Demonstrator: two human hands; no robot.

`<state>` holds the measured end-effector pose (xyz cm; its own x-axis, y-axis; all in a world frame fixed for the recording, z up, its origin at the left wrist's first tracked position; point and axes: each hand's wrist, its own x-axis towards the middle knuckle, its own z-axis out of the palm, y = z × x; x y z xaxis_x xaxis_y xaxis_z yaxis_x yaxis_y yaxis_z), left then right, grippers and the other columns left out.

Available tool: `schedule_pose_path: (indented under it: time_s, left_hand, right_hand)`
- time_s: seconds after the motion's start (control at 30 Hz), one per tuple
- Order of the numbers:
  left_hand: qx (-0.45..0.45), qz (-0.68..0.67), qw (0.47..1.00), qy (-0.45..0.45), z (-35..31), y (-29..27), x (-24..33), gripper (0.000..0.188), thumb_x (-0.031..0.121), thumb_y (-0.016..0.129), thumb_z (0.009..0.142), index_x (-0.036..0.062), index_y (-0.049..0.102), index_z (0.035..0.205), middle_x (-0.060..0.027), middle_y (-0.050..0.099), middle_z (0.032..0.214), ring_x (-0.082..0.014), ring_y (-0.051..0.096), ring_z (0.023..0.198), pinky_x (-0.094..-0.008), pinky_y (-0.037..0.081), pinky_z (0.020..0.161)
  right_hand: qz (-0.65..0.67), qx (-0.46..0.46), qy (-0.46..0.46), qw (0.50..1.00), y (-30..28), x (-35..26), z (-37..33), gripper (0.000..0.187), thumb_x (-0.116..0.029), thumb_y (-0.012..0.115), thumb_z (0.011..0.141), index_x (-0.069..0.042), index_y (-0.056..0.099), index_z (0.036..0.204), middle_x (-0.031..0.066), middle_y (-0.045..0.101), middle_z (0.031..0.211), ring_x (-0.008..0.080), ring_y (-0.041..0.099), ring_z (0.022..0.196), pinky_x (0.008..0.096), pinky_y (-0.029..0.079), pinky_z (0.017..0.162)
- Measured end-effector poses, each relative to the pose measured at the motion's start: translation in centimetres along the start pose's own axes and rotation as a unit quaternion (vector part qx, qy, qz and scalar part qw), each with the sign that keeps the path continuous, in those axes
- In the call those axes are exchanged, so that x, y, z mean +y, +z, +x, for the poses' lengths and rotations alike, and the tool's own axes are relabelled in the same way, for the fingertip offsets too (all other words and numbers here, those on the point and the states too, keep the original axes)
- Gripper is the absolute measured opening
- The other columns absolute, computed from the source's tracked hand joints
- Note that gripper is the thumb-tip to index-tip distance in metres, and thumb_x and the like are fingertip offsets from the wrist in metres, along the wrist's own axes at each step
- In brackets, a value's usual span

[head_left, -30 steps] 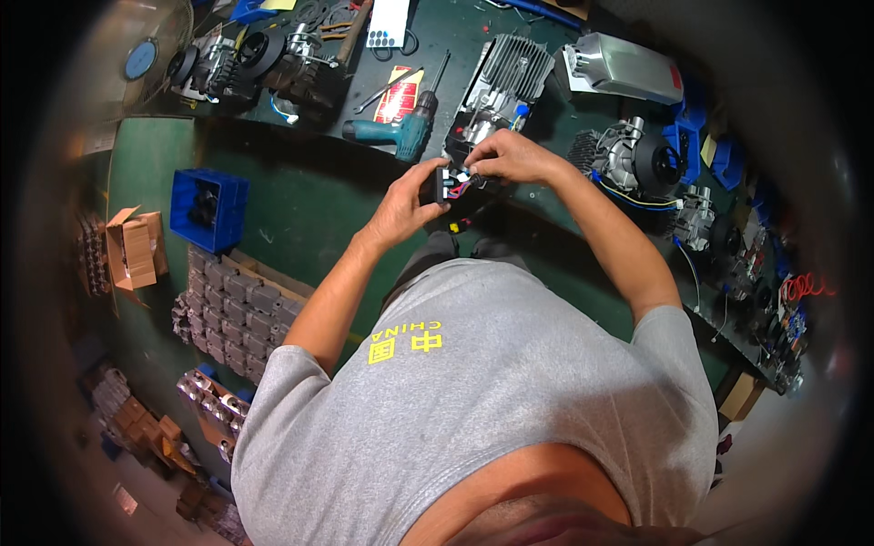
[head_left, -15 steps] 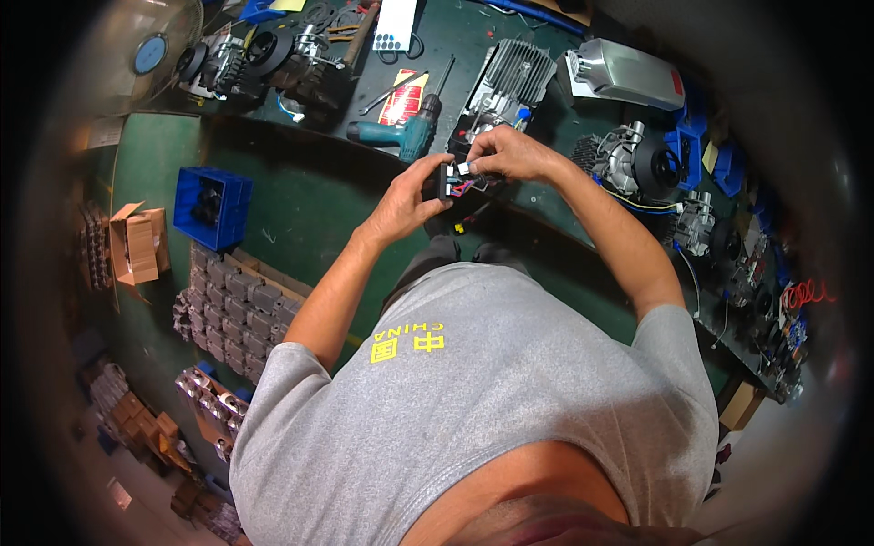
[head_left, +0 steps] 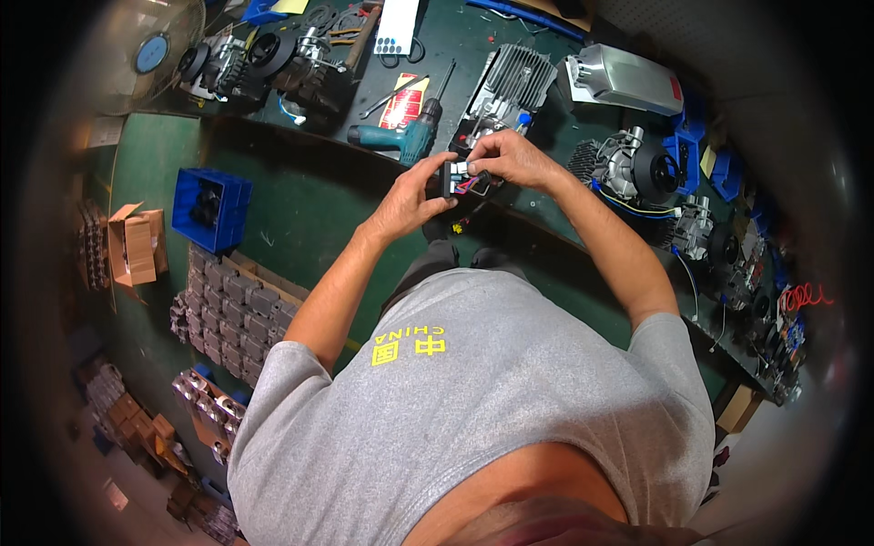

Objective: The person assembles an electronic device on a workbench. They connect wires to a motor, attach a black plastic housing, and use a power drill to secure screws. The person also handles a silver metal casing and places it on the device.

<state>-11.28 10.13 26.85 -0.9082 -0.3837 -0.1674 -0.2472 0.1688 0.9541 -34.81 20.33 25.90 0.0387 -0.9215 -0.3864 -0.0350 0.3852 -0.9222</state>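
Observation:
My left hand [head_left: 407, 197] grips a black control module [head_left: 446, 179] by its edges, thumb below and fingers above, just off the bench's front edge. White sockets show on the module's right side. Between the fingertips of my right hand [head_left: 512, 159] is a white plug connector [head_left: 462, 168], held against those sockets. Coloured wires [head_left: 469, 185] run from the module toward the right. Beyond my right hand a finned metal heater body [head_left: 513, 84] lies on the bench. A teal power drill [head_left: 401, 136] rests left of it.
On the green bench [head_left: 360, 68] stand motor and fan assemblies [head_left: 296, 64] at the left and more [head_left: 637, 164] at the right. A silver housing [head_left: 628, 77] lies at the back right. A blue crate [head_left: 212, 207] and stacked grey castings [head_left: 232, 314] are on the left.
The white plug in my right hand has moved slightly closer to the module. My left hand keeps its hold and has barely moved.

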Motion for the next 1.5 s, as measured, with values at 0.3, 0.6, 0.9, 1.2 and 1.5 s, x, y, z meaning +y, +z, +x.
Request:
schedule_pose_path:
  time_s: [0.3, 0.6, 0.9, 1.2, 1.5]
  left_hand:
    - [-0.014, -0.009, 1.0, -0.022, 0.5, -0.1, -0.2, 0.074, -0.006, 0.076, 0.082, 0.0033, 0.044, 0.149, -0.0114, 0.06, 0.13, -0.0161, 0.058, 0.117, -0.032, 0.049, 0.102]
    - [0.007, 0.09, 0.994, 0.06, 1.0, 0.2, -0.4, 0.081, -0.001, 0.079, 0.081, 0.0032, 0.041, 0.152, -0.0151, 0.059, 0.136, -0.0203, 0.058, 0.123, -0.0337, 0.047, 0.105]
    - [-0.024, 0.236, 0.968, 0.084, 0.8, 0.2, 2.1, 0.084, 0.01, 0.084, 0.076, 0.007, 0.044, 0.15, -0.0202, 0.062, 0.129, -0.0349, 0.06, 0.121, -0.0415, 0.049, 0.102]
    - [-0.078, 0.28, 0.955, 0.05, 2.3, 1.7, 6.5, 0.088, 0.024, 0.092, 0.067, 0.0019, 0.051, 0.141, -0.0205, 0.066, 0.12, -0.0367, 0.062, 0.114, -0.0433, 0.051, 0.098]
    - [0.076, 0.15, 0.986, 0.006, 10.8, 1.8, -2.3, 0.023, 0.014, 0.073, 0.091, -0.0011, 0.073, 0.108, -0.0121, 0.075, 0.09, -0.0195, 0.072, 0.084, -0.033, 0.056, 0.077]
  right_hand:
    - [0.001, 0.014, -0.003, 1.0, 0.0, -0.3, -0.2, 0.014, -0.014, 0.075, 0.089, -0.001, 0.073, 0.095, -0.0009, 0.065, 0.076, 0.0066, 0.056, 0.064, 0.0243, 0.045, 0.056]
    - [0.002, 0.014, -0.013, 1.0, -0.2, -0.3, -0.1, 0.018, -0.017, 0.076, 0.088, -0.001, 0.074, 0.095, -0.0006, 0.065, 0.075, 0.0068, 0.057, 0.064, 0.0247, 0.046, 0.056]
    - [-0.08, -0.005, -0.061, 0.995, -0.9, 0.4, -1.4, 0.022, -0.017, 0.076, 0.088, 0.0, 0.076, 0.102, 0.0023, 0.073, 0.088, 0.0086, 0.063, 0.079, 0.0263, 0.051, 0.073]
    - [-0.136, -0.044, 0.032, 0.989, -0.3, -1.3, -3.9, 0.045, -0.042, 0.074, 0.088, 0.003, 0.071, 0.086, 0.0089, 0.069, 0.073, 0.0146, 0.067, 0.066, 0.0311, 0.053, 0.06]
    - [0.188, 0.142, 0.033, 0.971, 0.5, 4.6, -10.2, 0.018, -0.022, 0.066, 0.096, -0.004, 0.067, 0.1, -0.0024, 0.065, 0.087, 0.007, 0.06, 0.078, 0.0251, 0.051, 0.07]
